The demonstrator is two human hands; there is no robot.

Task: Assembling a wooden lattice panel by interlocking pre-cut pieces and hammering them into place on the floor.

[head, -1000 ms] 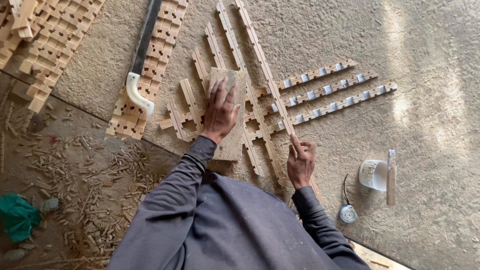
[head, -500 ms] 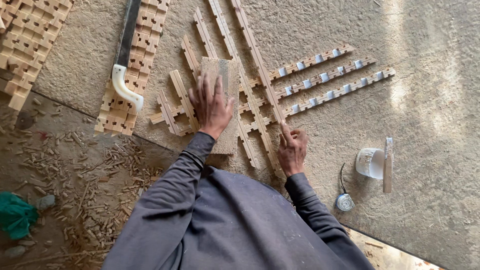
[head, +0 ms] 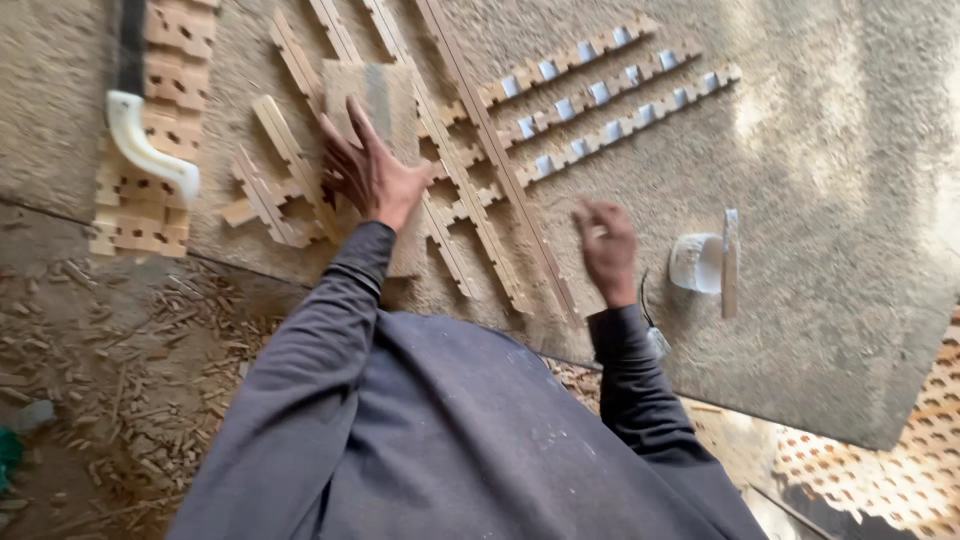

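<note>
A: Head view. Left hand (head: 372,175) flat, fingers spread, pressing a wooden block (head: 372,105) onto the notched lattice strips (head: 455,200) on the table (head: 830,330).

B: Right hand (head: 605,245)?

A: Blurred, loosely curled beside the strips; grip unclear. White cup (head: 697,262) near.

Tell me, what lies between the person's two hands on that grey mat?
In the head view, long notched wooden strips run across the mat between the left hand, resting on a flat wooden block, and the blurred right hand.
</note>
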